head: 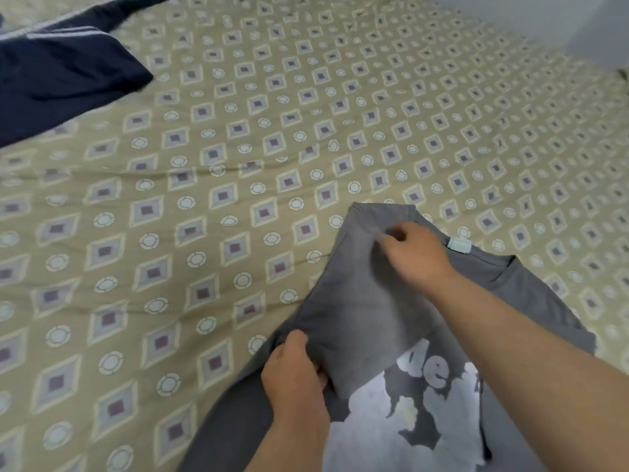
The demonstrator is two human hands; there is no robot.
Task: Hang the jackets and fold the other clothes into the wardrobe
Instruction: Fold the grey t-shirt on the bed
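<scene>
Grey T-shirt [367, 311] lies at the near right of the bed [238, 165], white print facing up, so the flat cover can serve as a folding surface. One side of it is turned over the front, hiding part of the print. Both hands hold that turned-over flap, one at each end, which seems meant to keep the fold line straight and taut. The left hand [292, 373] has its fingers and thumb curled round the lower edge of the flap, close to the print. The right hand [415, 253] reaches across with its fingers bent down onto the cloth near the shoulder, just beside the white neck label [459, 245]; it looks like a pinch, though blur hides the fingertips. I judge this to be an early fold, with the other side and the lengthways fold yet to come. A navy garment [61, 69] with pale stripes lies well apart at the far left corner; whether it is a jacket I cannot tell. No wardrobe is in view
</scene>
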